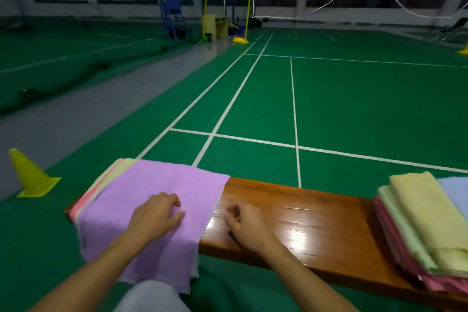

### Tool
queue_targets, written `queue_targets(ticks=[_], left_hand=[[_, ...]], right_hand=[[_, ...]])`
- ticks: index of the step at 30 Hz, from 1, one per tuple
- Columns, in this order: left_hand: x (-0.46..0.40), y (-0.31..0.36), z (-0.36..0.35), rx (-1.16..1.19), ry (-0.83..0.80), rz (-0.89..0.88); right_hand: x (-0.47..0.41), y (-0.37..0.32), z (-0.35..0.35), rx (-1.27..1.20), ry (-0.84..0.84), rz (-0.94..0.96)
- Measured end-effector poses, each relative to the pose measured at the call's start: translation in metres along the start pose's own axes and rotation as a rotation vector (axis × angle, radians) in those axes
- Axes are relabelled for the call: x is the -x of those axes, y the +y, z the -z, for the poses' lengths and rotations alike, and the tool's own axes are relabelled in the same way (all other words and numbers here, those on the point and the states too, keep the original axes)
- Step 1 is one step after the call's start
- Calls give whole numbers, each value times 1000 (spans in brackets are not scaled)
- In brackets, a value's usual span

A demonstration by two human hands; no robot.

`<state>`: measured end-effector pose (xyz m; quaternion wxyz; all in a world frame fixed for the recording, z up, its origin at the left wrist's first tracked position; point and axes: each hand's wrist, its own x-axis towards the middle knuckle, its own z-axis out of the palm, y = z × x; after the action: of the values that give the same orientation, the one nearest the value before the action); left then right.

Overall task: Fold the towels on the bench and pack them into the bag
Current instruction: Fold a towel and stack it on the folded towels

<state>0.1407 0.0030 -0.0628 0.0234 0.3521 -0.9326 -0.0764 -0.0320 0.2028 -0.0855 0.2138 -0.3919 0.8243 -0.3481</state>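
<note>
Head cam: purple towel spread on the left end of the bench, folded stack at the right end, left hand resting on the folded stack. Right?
Not quite. In the head view the left hand rests on the purple towel, not the folded stack. The rest holds: towel at the bench's left end, stack at the right.

Purple towel [162, 200] lies unfolded on bench [304, 218]; folded stack [425, 230] sits right.

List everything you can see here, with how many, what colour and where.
purple towel: one, spread on top of the left pile, hanging over the bench's near edge
flat towels: several, pink and yellow, under it
folded towels: one stack, yellow, green, pink, right end
blue towel: one, far right
bench: one, brown wood
cone: one, yellow, floor left
net: one, white, far court
left hand: on the purple towel
right hand: over bare bench
</note>
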Motion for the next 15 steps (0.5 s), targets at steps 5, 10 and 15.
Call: queue_targets(ticks=[5, 10, 15], left_hand=[[-11, -62, -18, -89, 15, 88], [-17, -72, -23, -75, -1, 88], [-16, -83, -29, -58, 64, 77]], right_hand=[[-43, -31, -52, -240, -63, -261], [-67, -39, -69, -51, 9, -314], [-69, -44, -65, -118, 13, -247]])
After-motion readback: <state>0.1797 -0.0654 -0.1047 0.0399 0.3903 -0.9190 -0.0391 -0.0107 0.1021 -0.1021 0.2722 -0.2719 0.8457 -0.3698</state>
